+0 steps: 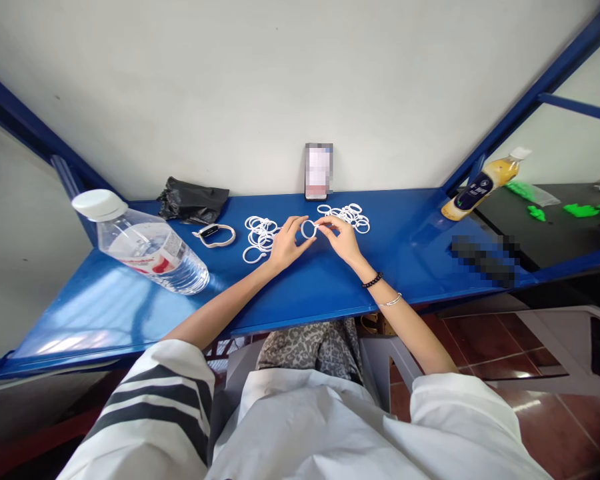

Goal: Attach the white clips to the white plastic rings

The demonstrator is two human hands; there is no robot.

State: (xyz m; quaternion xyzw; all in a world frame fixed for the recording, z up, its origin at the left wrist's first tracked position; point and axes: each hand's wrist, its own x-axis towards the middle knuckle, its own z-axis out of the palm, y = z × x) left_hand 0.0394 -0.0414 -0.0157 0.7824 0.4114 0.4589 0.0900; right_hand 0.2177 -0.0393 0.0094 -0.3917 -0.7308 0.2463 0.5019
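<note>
Between my two hands a single white plastic ring (309, 230) is held up over the blue table. My left hand (289, 245) grips its left side between thumb and fingers. At its right edge, where a small tab seems to stick out, my right hand (341, 237) pinches it with thumb and forefinger. A pile of similar white rings (260, 235) lies just left of my left hand. Beyond my right hand is a second cluster of white rings (351, 215), partly covered by that hand.
A phone (319, 172) leans upright against the wall. To the left are a large water bottle (145, 247), a black plastic bag (193, 200) and a smartwatch (215, 233). A yellow drink bottle (483, 187) and a blurred dark object (485, 260) stand right on the blue table (300, 287).
</note>
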